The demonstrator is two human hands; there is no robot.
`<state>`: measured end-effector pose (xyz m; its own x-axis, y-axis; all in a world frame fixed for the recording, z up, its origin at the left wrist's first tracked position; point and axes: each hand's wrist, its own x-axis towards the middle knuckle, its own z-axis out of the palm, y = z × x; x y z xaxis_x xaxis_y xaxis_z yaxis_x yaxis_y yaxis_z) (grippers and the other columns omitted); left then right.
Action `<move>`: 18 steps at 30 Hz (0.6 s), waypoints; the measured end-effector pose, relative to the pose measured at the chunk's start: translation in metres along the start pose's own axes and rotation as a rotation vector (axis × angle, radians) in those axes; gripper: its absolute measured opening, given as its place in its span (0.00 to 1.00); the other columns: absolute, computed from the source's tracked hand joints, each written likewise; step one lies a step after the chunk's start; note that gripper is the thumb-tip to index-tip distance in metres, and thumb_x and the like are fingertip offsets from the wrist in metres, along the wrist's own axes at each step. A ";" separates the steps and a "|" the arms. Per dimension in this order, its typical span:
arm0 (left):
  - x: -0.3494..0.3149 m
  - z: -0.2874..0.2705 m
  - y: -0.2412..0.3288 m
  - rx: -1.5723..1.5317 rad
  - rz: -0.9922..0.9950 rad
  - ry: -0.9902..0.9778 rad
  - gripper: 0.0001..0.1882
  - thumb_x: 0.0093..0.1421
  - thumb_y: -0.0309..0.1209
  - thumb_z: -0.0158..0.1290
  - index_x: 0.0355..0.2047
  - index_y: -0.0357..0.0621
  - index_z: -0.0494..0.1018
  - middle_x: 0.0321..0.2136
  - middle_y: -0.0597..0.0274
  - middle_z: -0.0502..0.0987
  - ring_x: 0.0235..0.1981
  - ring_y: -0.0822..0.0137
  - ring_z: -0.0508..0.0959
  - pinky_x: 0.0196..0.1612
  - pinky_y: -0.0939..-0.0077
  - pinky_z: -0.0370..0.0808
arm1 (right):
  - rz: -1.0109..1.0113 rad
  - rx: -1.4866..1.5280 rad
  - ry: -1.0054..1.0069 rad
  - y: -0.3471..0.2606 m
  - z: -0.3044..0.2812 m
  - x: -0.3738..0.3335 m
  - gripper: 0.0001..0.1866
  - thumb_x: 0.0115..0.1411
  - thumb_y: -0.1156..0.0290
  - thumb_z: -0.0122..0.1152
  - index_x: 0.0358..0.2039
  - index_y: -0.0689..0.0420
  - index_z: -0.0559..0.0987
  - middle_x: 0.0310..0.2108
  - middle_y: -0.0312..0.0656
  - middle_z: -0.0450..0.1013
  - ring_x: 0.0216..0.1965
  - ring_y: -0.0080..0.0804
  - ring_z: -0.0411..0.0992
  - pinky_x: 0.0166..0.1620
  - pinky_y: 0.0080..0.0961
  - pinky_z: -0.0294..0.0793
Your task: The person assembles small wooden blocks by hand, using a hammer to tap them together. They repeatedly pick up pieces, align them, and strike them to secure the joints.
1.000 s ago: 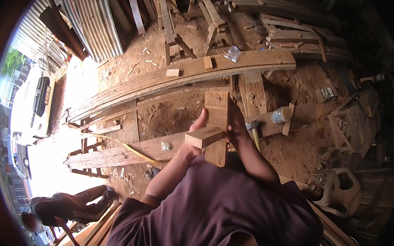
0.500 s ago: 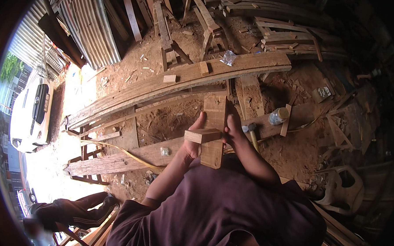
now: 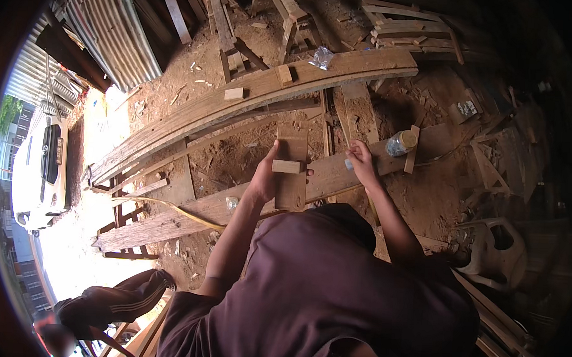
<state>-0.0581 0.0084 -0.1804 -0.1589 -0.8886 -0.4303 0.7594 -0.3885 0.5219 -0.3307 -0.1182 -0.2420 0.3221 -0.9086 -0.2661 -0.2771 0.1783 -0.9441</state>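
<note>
My left hand [image 3: 265,176] grips a flat wooden board [image 3: 289,200] by its left edge, with fingertips showing at the right edge. A short wooden block [image 3: 286,166] sits crosswise on the board's face; whether it is joined to it I cannot tell. Off to the right, my right hand [image 3: 361,164] is closed above the plank bench [image 3: 334,174], fingers pinched together. What it holds is too small and blurred to name. A small bluish-grey thing [image 3: 348,164] shows beside its fingers. Close by is a clear jar [image 3: 396,145] with a tan lid.
Beyond lies a long thick beam [image 3: 193,114] bearing two small wood blocks and a crumpled plastic bag [image 3: 321,57]. A yellow hose [image 3: 176,209] crosses the near plank. A plastic chair [image 3: 496,251] stands at right. Another person [image 3: 111,302] is at lower left, near a white vehicle [image 3: 41,168].
My right hand has let go of the board and moved right, over the plank bench. My left hand keeps the board, which has turned so the block faces me more squarely.
</note>
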 end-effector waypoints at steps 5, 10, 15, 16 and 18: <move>0.067 -0.075 -0.052 0.547 0.007 0.302 0.32 0.78 0.55 0.45 0.65 0.39 0.72 0.53 0.58 0.82 0.53 0.65 0.81 0.59 0.69 0.75 | 0.262 -0.762 0.145 0.144 -0.064 -0.042 0.34 0.66 0.55 0.68 0.69 0.48 0.67 0.58 0.52 0.74 0.59 0.52 0.74 0.60 0.51 0.73; 0.124 -0.124 -0.107 0.974 -0.201 0.209 0.33 0.75 0.57 0.50 0.66 0.43 0.74 0.55 0.63 0.81 0.52 0.66 0.79 0.56 0.62 0.75 | 0.333 -0.784 0.133 0.195 -0.059 -0.077 0.40 0.63 0.54 0.71 0.71 0.53 0.66 0.60 0.56 0.74 0.63 0.57 0.73 0.62 0.53 0.73; 0.190 -0.129 -0.130 1.320 -0.309 0.193 0.26 0.74 0.53 0.52 0.57 0.45 0.81 0.51 0.63 0.84 0.50 0.66 0.80 0.55 0.65 0.76 | 0.098 -0.669 0.239 0.193 -0.049 -0.082 0.35 0.66 0.62 0.70 0.69 0.60 0.67 0.58 0.59 0.75 0.60 0.59 0.74 0.60 0.49 0.75; 0.196 -0.126 -0.134 1.407 -0.318 0.222 0.26 0.74 0.54 0.50 0.55 0.46 0.81 0.49 0.56 0.85 0.51 0.58 0.83 0.54 0.58 0.78 | 0.096 -0.652 0.243 0.192 -0.047 -0.081 0.34 0.66 0.63 0.69 0.68 0.61 0.68 0.58 0.60 0.76 0.59 0.60 0.74 0.60 0.49 0.75; 0.200 -0.119 -0.134 1.646 -0.271 0.324 0.27 0.72 0.56 0.49 0.52 0.48 0.83 0.48 0.49 0.86 0.52 0.50 0.85 0.54 0.52 0.80 | 0.087 -0.736 0.303 0.190 -0.042 -0.076 0.30 0.67 0.63 0.68 0.65 0.59 0.71 0.53 0.59 0.78 0.56 0.61 0.76 0.57 0.50 0.76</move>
<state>-0.1163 -0.0880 -0.4236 0.1196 -0.7574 -0.6419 -0.7091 -0.5177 0.4787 -0.4460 -0.0312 -0.3934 0.0413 -0.9848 -0.1688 -0.8502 0.0541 -0.5237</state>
